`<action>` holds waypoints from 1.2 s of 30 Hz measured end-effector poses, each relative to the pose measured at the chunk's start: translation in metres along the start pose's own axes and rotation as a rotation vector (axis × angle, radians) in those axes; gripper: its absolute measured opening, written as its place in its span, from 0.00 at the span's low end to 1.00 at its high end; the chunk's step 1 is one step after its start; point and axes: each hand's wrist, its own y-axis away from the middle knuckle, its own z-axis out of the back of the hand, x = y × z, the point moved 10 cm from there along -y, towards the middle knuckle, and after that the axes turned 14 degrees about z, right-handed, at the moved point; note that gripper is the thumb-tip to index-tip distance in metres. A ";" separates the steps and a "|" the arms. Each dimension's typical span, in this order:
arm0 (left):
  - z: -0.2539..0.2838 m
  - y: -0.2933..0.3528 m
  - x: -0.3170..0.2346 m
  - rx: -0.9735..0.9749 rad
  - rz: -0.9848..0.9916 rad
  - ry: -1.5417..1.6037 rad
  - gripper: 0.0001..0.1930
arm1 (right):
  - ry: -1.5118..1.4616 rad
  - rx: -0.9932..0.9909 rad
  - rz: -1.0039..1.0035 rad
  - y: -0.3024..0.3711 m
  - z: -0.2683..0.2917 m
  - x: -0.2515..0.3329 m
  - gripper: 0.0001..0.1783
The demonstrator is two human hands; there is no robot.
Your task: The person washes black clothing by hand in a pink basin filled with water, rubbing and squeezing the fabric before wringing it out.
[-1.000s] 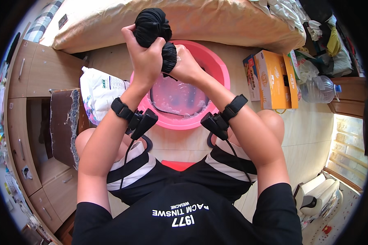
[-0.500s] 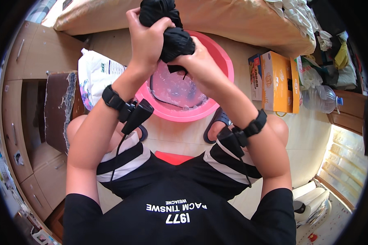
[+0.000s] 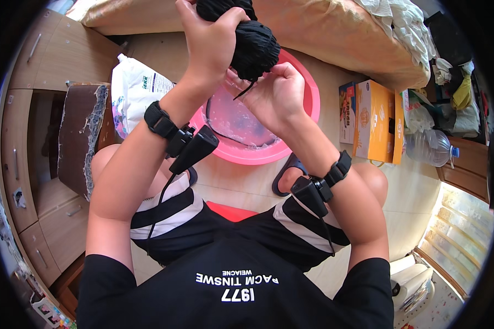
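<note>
A bunched black wet-looking cloth (image 3: 255,49), perhaps a garment, is raised over the far part of a pink basin (image 3: 247,156). My left hand (image 3: 209,48) is closed round its upper part, thumb across the front. Below the cloth's lower end, my right hand (image 3: 279,98) is turned palm up with its fingers stretched out, some of them partly hidden. A thin black cord dangles from the cloth near that palm. Sudsy water (image 3: 233,123) lies in the basin, with a dark curved line visible in it. The cloth's upper end runs out of the picture.
A white pouch (image 3: 140,90) and a torn-edged brown board (image 3: 82,134) stand left of the basin. On the right are an orange carton (image 3: 376,120) and a clear plastic bottle (image 3: 431,147). A draped bed (image 3: 313,33) borders the far side; wooden cabinets (image 3: 60,60) line the left.
My right hand has loosened from the cloth's lower part and opened palm up. My left hand still grips the cloth, which has shifted slightly right in the picture.
</note>
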 end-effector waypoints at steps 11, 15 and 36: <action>-0.011 0.031 0.011 0.014 -0.347 -0.294 0.28 | 0.538 -0.219 0.274 -0.017 0.014 0.022 0.32; -0.012 0.034 0.025 0.026 -0.341 -0.272 0.31 | 0.714 -0.385 0.411 -0.015 0.030 0.034 0.29; -0.036 0.019 -0.025 0.382 -0.294 -0.121 0.30 | 0.500 -0.121 0.177 -0.033 0.033 0.012 0.29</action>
